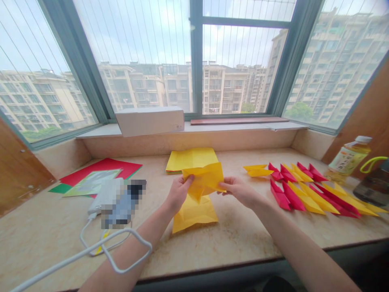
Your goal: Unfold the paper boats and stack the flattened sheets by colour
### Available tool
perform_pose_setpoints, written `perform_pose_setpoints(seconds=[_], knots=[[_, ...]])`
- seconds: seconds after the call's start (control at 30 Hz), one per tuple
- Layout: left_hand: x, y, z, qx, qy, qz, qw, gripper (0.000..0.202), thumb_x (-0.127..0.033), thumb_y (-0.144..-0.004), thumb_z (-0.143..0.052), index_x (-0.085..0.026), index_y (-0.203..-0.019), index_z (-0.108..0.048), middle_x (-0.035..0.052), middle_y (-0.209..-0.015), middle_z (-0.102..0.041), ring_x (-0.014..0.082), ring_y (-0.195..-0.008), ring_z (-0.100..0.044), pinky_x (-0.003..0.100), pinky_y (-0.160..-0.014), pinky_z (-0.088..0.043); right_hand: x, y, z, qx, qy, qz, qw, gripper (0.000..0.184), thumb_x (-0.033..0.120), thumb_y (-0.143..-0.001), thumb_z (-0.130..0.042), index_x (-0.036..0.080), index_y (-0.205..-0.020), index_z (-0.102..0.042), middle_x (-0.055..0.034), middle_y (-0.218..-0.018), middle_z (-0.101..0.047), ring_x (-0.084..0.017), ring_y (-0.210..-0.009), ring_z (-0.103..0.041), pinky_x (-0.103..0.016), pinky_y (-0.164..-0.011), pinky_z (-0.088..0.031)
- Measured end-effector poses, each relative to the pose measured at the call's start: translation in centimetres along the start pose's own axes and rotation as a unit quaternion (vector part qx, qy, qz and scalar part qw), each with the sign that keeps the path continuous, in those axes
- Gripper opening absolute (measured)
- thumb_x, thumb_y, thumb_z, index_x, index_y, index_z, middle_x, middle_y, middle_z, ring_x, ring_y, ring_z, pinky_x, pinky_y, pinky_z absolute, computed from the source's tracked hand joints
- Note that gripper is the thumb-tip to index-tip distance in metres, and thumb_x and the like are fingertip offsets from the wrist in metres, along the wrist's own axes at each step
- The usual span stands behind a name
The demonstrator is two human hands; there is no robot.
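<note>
Between my two hands a creased yellow sheet of paper point(204, 178) is held up above the counter. My left hand point(180, 190) pinches its left edge, thumb on the near face. At the right edge my right hand point(232, 185) grips it between thumb and fingers. Below it, a second creased yellow sheet point(196, 219) lies on the counter, partly hidden by the held one. Just behind stands a stack of yellow paper point(194, 158) with other colours showing at its bottom edge.
Folded red and yellow paper pieces point(306, 196) lie in rows at right, beside a drink bottle point(349, 158) and a dark container point(373, 182). At left are red and green sheets point(103, 172), a white power bank point(106, 192) and a looping white cable point(121, 233). A white box point(150, 121) sits on the sill.
</note>
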State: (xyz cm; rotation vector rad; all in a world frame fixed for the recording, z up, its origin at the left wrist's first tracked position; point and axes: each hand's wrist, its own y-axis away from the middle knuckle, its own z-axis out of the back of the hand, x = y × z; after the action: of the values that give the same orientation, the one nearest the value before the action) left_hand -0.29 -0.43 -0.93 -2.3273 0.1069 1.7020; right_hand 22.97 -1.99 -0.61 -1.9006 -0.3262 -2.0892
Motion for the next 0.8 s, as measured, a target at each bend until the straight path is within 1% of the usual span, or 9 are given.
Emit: perform_pose_setpoints(seconds=[0.1,0.23,0.3,0.43,0.57,0.7,0.8], knots=[[-0.1,-0.1,0.1,-0.013,0.012,-0.001,1.000,0.050,-0.048,-0.071,-0.079,-0.012,-0.106,-0.072,0.0123,-0.098,-0.076,0.0318,-0.094,-0.072,0.043,-0.084,-0.056,-0.4,-0.2,0.2,-0.003,-0.010,0.015,1.000,0.033,0.045,-0.076,-0.071,0.017,-0.093,-0.075,-0.0066,-0.092,-0.074,-0.019,-0.083,-0.066,-0.034,-0.081,-0.050],[-0.4,-0.1,0.0,-0.022,0.039,-0.011,0.999,0.049,-0.046,-0.071,-0.080,-0.012,-0.106,-0.071,0.0125,-0.102,-0.076,0.0317,-0.096,-0.071,0.043,-0.087,-0.056,-0.4,-0.1,0.0,0.042,-0.062,0.046,0.996,0.027,0.037,-0.074,-0.075,0.021,-0.096,-0.075,-0.0035,-0.096,-0.075,-0.021,-0.090,-0.067,-0.038,-0.090,-0.049],[-0.4,0.0,-0.1,-0.022,0.052,-0.010,0.998,0.047,-0.044,-0.072,-0.079,-0.013,-0.107,-0.071,0.0125,-0.104,-0.075,0.0311,-0.098,-0.071,0.043,-0.088,-0.056,-0.5,-0.2,0.0,0.039,-0.079,0.046,0.995,0.026,0.038,-0.074,-0.075,0.021,-0.095,-0.075,-0.0036,-0.095,-0.075,-0.021,-0.091,-0.068,-0.039,-0.092,-0.048],[-0.5,0.1,-0.3,-0.022,0.063,0.000,0.998,0.044,-0.041,-0.076,-0.077,-0.012,-0.108,-0.070,0.0133,-0.105,-0.075,0.0298,-0.097,-0.072,0.043,-0.089,-0.056,-0.9,-0.5,0.1,-0.027,-0.116,0.033,0.992,0.032,0.047,-0.075,-0.075,0.019,-0.091,-0.074,-0.0047,-0.090,-0.075,-0.020,-0.085,-0.069,-0.037,-0.089,-0.050],[-0.5,-0.1,-0.1,-0.012,0.061,0.012,0.998,0.041,-0.039,-0.077,-0.076,-0.012,-0.107,-0.070,0.0138,-0.107,-0.075,0.0288,-0.100,-0.071,0.041,-0.089,-0.056,-1.1,-0.8,-0.1,-0.059,-0.165,0.022,0.984,0.039,0.051,-0.071,-0.078,0.019,-0.092,-0.072,-0.0051,-0.087,-0.075,-0.020,-0.081,-0.069,-0.034,-0.081,-0.053],[-0.3,-0.2,0.1,-0.018,0.051,0.023,0.998,0.043,-0.039,-0.077,-0.075,-0.012,-0.109,-0.070,0.0135,-0.105,-0.075,0.0277,-0.096,-0.071,0.039,-0.086,-0.056,-0.6,-0.8,-0.7,-0.073,-0.213,0.061,0.972,0.036,0.050,-0.072,-0.078,0.021,-0.091,-0.071,-0.0045,-0.090,-0.075,-0.020,-0.084,-0.069,-0.031,-0.078,-0.054],[-0.4,-0.2,0.3,-0.006,0.044,0.025,0.999,0.041,-0.039,-0.078,-0.074,-0.011,-0.107,-0.070,0.0128,-0.102,-0.075,0.0261,-0.093,-0.072,0.037,-0.083,-0.056,-0.3,-0.8,-0.8,-0.091,-0.240,0.088,0.962,0.036,0.048,-0.073,-0.078,0.022,-0.096,-0.069,-0.0040,-0.091,-0.075,-0.020,-0.083,-0.069,-0.031,-0.076,-0.054]])
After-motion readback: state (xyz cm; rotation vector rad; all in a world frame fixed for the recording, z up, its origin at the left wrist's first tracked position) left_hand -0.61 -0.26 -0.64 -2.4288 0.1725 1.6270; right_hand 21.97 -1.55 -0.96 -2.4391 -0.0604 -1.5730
